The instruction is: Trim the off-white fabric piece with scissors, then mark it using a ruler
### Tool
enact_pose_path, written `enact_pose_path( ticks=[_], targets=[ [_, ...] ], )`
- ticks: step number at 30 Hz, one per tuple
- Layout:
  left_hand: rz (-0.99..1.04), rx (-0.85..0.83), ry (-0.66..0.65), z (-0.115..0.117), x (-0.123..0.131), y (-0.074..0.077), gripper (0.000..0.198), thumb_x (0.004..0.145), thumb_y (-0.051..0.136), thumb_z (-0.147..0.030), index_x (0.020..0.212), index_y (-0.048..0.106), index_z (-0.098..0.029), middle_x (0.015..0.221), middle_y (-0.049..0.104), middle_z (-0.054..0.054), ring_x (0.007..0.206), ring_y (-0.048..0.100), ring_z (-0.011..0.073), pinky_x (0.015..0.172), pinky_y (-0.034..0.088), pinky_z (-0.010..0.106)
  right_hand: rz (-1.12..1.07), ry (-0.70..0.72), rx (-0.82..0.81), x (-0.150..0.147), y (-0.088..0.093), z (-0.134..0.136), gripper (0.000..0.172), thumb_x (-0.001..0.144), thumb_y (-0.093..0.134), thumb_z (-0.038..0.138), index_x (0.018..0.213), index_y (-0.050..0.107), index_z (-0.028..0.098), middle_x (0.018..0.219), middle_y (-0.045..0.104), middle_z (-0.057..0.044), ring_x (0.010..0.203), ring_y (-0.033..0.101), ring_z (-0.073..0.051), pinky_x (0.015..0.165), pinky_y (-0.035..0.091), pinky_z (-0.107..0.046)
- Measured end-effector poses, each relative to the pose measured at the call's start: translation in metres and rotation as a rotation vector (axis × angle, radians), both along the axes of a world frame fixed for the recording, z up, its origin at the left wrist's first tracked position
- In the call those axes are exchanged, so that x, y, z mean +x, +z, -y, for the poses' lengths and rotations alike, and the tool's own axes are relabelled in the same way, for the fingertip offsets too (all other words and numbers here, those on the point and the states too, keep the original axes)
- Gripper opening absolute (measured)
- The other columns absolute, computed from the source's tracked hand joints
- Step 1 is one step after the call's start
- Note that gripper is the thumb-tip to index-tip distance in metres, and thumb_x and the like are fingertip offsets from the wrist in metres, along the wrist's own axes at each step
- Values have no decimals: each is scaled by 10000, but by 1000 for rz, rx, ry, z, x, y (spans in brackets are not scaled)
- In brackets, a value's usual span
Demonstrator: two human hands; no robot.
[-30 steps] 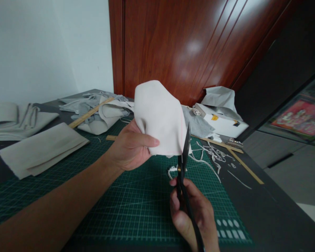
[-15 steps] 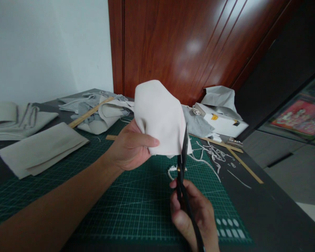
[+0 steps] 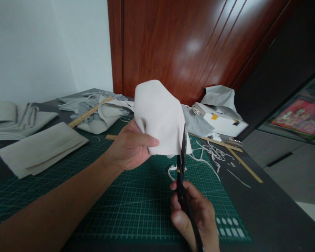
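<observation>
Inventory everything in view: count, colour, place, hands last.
cloth: one, off-white, centre
scissors: one pair, black, cloth's edge
cutting mat: one, green, below
folded fabric: two bundles, off-white, left
fabric scraps: several, grey and off-white, back
wooden strips: at least three, tan, left and right
cords: several, pale, right
box: one, white, back right
door: one, red-brown, back
wall: one, white, left
cabinet: one, grey, right
table: one, dark grey, underneath
left hand: one, bare, holding cloth
right hand: one, bare, holding scissors
</observation>
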State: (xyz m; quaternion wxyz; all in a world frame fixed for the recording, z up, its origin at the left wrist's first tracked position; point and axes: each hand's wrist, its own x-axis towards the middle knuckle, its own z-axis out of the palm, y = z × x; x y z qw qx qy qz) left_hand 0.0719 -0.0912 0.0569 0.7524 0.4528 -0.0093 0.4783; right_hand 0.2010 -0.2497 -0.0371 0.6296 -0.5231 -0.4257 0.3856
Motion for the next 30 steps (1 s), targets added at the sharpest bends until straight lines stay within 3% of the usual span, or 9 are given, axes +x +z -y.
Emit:
enact_pose_path(
  ticks=[9, 17, 22, 30],
  targets=[
    [17, 31, -25, -2, 1, -3, 862, 695, 673, 104, 1489, 605, -225, 1268, 820, 62, 1344, 698, 347, 1187, 543, 556, -74, -16, -10, -3, 2, 0, 660, 611, 966, 740, 1012, 765, 257, 654, 509, 60, 596, 379, -130, 560, 283, -290],
    [-6, 27, -8, 1, 0, -1, 863, 701, 682, 94, 1503, 595, -212, 1283, 809, 76, 1340, 696, 359, 1187, 535, 566, -97, 11, -11, 0, -1, 1, 585, 640, 985, 665, 1016, 767, 273, 670, 526, 61, 595, 371, -128, 554, 304, -272],
    [10, 23, -27, 2, 0, 0, 881, 717, 645, 127, 1542, 558, -171, 1171, 839, 69, 1309, 714, 342, 1202, 514, 588, -66, 20, -15, 0, -1, 1, 527, 680, 971, 626, 1019, 760, 282, 659, 507, 71, 585, 360, -128, 552, 301, -268],
    [37, 7, -34, 1, 1, 0, 936, 698, 661, 150, 1553, 551, -216, 1106, 854, 34, 1261, 748, 321, 1189, 532, 600, -50, -23, -12, 0, -1, 1, 521, 660, 986, 595, 994, 773, 257, 638, 524, 69, 570, 363, -123, 546, 286, -278]
  ],
)
